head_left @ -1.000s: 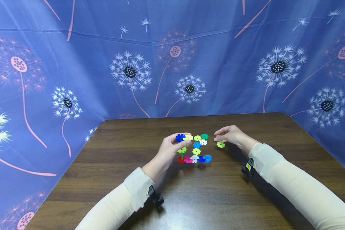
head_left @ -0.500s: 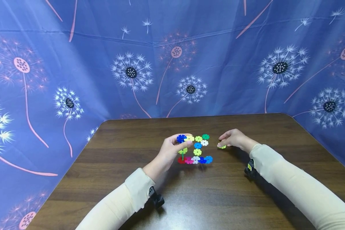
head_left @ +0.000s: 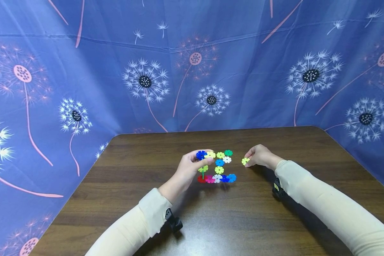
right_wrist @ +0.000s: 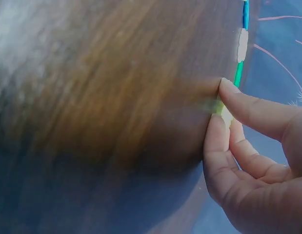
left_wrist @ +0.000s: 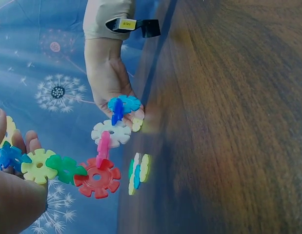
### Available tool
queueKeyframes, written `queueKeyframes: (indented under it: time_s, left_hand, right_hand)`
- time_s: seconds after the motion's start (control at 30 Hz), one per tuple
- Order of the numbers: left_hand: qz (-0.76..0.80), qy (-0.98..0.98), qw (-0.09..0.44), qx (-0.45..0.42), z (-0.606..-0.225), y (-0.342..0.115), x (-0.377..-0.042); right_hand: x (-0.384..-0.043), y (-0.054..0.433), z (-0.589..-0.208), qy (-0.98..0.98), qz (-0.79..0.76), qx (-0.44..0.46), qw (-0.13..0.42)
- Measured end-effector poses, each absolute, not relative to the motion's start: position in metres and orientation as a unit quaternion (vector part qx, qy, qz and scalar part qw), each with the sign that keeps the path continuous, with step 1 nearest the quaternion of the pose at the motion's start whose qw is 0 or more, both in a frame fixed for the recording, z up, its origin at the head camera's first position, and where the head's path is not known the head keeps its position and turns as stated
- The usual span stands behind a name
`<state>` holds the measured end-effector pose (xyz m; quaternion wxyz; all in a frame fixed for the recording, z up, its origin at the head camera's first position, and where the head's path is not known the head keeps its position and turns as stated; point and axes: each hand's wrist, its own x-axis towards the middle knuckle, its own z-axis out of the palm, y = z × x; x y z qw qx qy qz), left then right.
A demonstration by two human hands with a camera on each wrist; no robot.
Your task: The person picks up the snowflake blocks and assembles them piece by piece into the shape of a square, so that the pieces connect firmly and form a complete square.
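My left hand (head_left: 186,171) holds a chain of interlocking flower-shaped plastic discs by its blue and yellow end. The chain runs down through a yellow-green and a green disc to a red disc (left_wrist: 97,178). From there it turns right through a pink disc (head_left: 209,179), a white disc (left_wrist: 110,132) and two blue ones. To the right, my right hand (head_left: 263,156) pinches a yellow-green disc (head_left: 245,161) between thumb and fingertips. In the right wrist view that disc (right_wrist: 226,117) is partly hidden by the fingers.
Several loose discs, among them a green disc (head_left: 228,153), a white disc (head_left: 227,159) and a blue disc (head_left: 219,162), lie on the brown wooden table (head_left: 131,170) between the hands. A blue dandelion-print cloth (head_left: 172,78) hangs behind the table.
The yellow-green disc lay on the table by my right hand; the right fingers came down over it and now pinch it. My left hand and its chain have hardly moved.
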<state>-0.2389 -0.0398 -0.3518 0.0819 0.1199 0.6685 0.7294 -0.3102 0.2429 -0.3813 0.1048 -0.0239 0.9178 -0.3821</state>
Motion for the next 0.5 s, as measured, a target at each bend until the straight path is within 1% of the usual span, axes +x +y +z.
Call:
queueKeyframes:
  time_s: [0.2, 0.5]
  left_hand:
    - [0.731, 0.666, 0.084, 0.121, -0.3522, -0.0393, -0.2379]
    - [0.733, 0.665, 0.08, 0.117, -0.3523, -0.0403, -0.2377]
  right_hand:
    - [-0.3101, 0.2481, -0.384, 0.87, -0.471, -0.016, 0.144]
    - [-0.3035, 0.252, -0.3816, 0.835, -0.528, -0.008, 0.152]
